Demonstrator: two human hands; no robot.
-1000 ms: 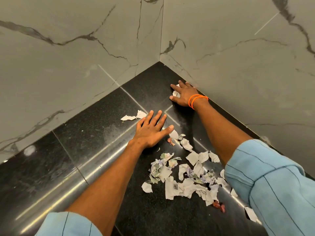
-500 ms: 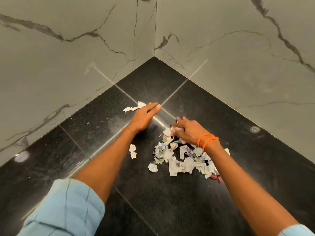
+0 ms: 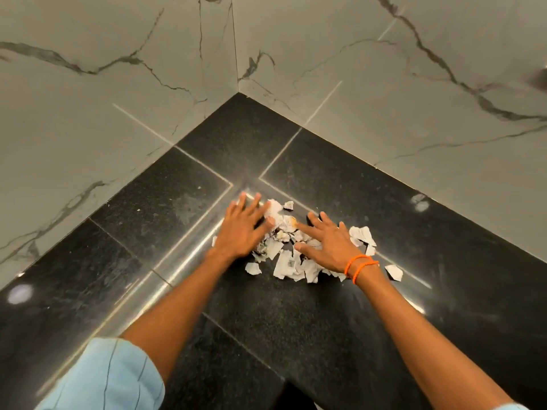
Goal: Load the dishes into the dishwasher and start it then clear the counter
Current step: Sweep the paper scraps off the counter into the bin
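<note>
Black polished stone forms the desk [image 3: 340, 335], cornered by grey marble walls [image 3: 118, 113]. At frame centre lies a heap of torn paper scraps [image 3: 285, 255]. Left hand [image 3: 241, 229] and right hand [image 3: 330, 242] flank it, fingers spread flat, palms down, touching the scraps.

2 hands [image 3: 284, 235], 2 orange wristbands [image 3: 359, 264], 1 paper-scrap pile [image 3: 285, 261].

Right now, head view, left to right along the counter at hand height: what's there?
Bare black counter → left hand → heap of torn paper scraps → right hand → orange wristbands → stray paper scrap.
</note>
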